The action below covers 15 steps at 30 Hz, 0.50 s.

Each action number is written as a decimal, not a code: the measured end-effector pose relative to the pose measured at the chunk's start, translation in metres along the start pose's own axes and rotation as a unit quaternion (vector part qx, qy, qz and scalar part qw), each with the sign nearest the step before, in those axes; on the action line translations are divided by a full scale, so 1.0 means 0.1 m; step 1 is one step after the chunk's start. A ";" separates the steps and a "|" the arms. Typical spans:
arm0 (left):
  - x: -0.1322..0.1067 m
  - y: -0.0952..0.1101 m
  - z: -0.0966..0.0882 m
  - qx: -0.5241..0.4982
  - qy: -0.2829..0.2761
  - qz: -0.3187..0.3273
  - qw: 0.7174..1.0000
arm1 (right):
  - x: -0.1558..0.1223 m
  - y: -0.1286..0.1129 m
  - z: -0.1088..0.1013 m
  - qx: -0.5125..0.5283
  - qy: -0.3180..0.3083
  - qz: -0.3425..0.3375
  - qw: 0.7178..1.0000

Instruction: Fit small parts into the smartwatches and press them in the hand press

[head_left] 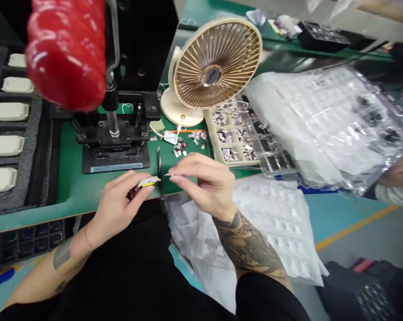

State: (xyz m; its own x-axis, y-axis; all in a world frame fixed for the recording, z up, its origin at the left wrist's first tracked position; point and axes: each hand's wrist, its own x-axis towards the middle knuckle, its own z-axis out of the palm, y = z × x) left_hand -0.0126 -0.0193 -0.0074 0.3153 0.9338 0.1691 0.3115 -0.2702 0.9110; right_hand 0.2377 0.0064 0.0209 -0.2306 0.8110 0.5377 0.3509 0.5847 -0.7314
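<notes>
Green worktop [69, 185] spans the frame's middle. At centre, my left hand [117, 198] pinches a pale casing [148, 181]; my right hand [210, 183] pinches a thin piece [167, 174] just beside it. I'd grip lightly, keeping fingers clear of the dark tweezers [159, 161] between.

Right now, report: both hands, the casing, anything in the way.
Left hand pinching casing. Right hand pinching small piece. Casing shows some yellow, not touching small piece. Tweezers between hands, possibly in the way.
</notes>
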 end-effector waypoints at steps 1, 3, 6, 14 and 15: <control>0.00 0.00 0.00 0.000 -0.002 0.004 1.000 | 0.02 -0.04 0.09 0.017 -0.021 -0.002 1.000; 0.00 0.00 0.00 0.000 -0.003 0.012 1.000 | 0.06 -0.07 0.18 0.028 -0.046 -0.003 0.999; 0.00 -0.01 0.01 0.000 -0.003 0.021 1.000 | 0.12 -0.05 0.20 0.032 -0.090 -0.010 0.995; 0.02 0.00 -0.02 -0.010 -0.010 -0.007 1.000 | 0.05 -0.09 0.19 -0.109 -0.176 -0.083 0.975; 0.02 0.00 -0.02 -0.024 -0.010 -0.019 1.000 | 0.02 -0.09 0.22 -0.132 -0.176 -0.102 0.970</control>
State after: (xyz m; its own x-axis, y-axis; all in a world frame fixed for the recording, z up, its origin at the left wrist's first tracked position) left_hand -0.0143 -0.0169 -0.0065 0.3214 0.9383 0.1278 0.2809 -0.2233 0.9334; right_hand 0.2138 0.0032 0.0192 -0.5987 0.6632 0.4491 0.4747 0.7454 -0.4680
